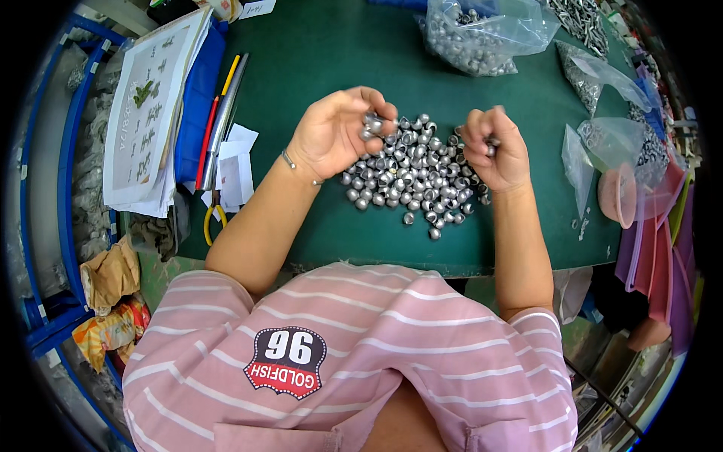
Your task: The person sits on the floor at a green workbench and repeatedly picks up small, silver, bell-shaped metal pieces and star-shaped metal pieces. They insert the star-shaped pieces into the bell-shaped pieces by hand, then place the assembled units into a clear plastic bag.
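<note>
A pile of small silver metal balls (pixel 407 175) lies on the green tabletop, several of them showing a dark opening on one side. Over the pile's left part, my left hand (pixel 339 132) is turned palm up with its fingers curled around a few of these metal balls. Above the right edge of the pile, my right hand (pixel 497 151) is closed in a pinch, with a dark silver metal ball showing at its fingers. A thin bangle (pixel 289 159) circles my left wrist.
At the back stands a clear bag (pixel 482 38) full of similar balls. Printed sheets (pixel 143 113) lean on a blue bin at left, beside a red pencil (pixel 207 143) and yellow-handled scissors (pixel 212 222). Bags of small metal parts (pixel 584 79) and a pink cup (pixel 616 194) are on the right.
</note>
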### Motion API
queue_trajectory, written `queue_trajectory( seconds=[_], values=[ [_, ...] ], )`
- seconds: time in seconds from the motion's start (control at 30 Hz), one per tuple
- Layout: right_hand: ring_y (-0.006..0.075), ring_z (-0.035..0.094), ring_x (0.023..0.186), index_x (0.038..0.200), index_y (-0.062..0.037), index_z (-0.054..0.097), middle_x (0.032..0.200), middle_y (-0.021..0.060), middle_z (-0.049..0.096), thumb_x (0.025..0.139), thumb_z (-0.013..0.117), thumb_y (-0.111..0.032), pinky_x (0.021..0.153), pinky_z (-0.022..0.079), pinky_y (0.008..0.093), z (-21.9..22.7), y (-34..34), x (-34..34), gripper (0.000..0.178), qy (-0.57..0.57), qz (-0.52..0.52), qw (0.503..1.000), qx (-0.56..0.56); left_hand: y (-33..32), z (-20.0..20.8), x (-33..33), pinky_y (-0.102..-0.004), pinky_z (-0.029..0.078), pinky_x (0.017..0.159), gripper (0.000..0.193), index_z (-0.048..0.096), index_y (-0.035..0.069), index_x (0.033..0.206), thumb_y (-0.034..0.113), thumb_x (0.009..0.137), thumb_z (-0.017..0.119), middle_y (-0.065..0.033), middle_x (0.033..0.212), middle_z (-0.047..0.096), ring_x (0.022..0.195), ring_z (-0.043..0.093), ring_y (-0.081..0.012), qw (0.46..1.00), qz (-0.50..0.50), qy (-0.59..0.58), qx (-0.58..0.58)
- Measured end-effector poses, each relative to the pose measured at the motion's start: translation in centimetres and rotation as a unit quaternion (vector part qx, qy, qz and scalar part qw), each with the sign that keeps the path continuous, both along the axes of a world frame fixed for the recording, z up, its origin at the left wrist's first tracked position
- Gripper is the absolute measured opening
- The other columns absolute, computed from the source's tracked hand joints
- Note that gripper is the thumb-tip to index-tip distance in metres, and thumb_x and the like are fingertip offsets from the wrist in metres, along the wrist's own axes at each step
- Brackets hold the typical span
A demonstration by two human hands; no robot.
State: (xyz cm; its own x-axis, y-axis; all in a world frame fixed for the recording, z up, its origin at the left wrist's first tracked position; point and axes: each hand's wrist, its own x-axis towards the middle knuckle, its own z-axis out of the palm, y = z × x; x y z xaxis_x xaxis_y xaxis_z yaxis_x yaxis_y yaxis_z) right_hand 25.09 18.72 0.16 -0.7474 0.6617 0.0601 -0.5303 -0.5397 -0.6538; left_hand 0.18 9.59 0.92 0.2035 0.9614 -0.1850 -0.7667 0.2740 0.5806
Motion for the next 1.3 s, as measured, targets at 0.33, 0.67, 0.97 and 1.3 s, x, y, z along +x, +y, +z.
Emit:
queue_trajectory(
  seconds=[0.33,0.67,0.97,1.3],
  values=[
    [0.022,0.058,0.07,0.091,-0.001,0.066,0.08,0.0095,0.06,0.077,0.066,-0.008,0.064,0.046,0.0308,1.1,-2.4,-2.3,0.015,-0.504,-0.089,0.699,0.5,0.7,-0.8,2.2,-0.0343,0.048,0.067,0.02,0.065,0.001,0.086,0.012,0.07,0.071,-0.0149,0.077,0.06,0.07,0.06,-0.0272,0.588,-0.017,0.781,0.21],
    [0.0059,0.041,0.053,0.09,0.0014,0.055,0.076,0.0052,0.051,0.094,0.046,-0.022,0.038,0.032,0.0154,1.0,-3.4,-0.8,0.025,-0.128,0.018,0.988,-0.088,-1.1,0.8,2.3,-0.0149,0.034,0.05,0.021,0.056,-0.002,0.106,0.012,0.092,0.049,-0.005,0.083,0.056,0.06,0.042,-0.0035,0.996,-0.069,0.049,0.011],
    [0.0094,0.048,0.061,0.085,0.0016,0.059,0.071,0.0053,0.053,0.09,0.055,-0.015,0.037,0.03,0.0163,2.4,-3.1,-0.2,0.018,-0.233,-0.035,0.971,0.031,-1.2,2.2,2.4,-0.0176,0.038,0.047,0.025,0.055,-0.001,0.101,0.02,0.094,0.044,-0.0077,0.086,0.058,0.063,0.047,-0.0075,0.998,-0.032,-0.015,-0.055],
    [0.0288,0.06,0.081,0.093,-0.006,0.065,0.089,0.0098,0.062,0.076,0.066,-0.015,0.071,0.048,0.0383,2.5,-4.8,-2.1,0.02,-0.61,-0.046,0.561,0.557,1.1,-0.6,3.2,-0.0318,0.049,0.068,0.026,0.064,0.003,0.094,0.011,0.071,0.071,-0.0128,0.081,0.062,0.071,0.06,-0.0244,0.606,0.005,0.753,0.257]
  ],
)
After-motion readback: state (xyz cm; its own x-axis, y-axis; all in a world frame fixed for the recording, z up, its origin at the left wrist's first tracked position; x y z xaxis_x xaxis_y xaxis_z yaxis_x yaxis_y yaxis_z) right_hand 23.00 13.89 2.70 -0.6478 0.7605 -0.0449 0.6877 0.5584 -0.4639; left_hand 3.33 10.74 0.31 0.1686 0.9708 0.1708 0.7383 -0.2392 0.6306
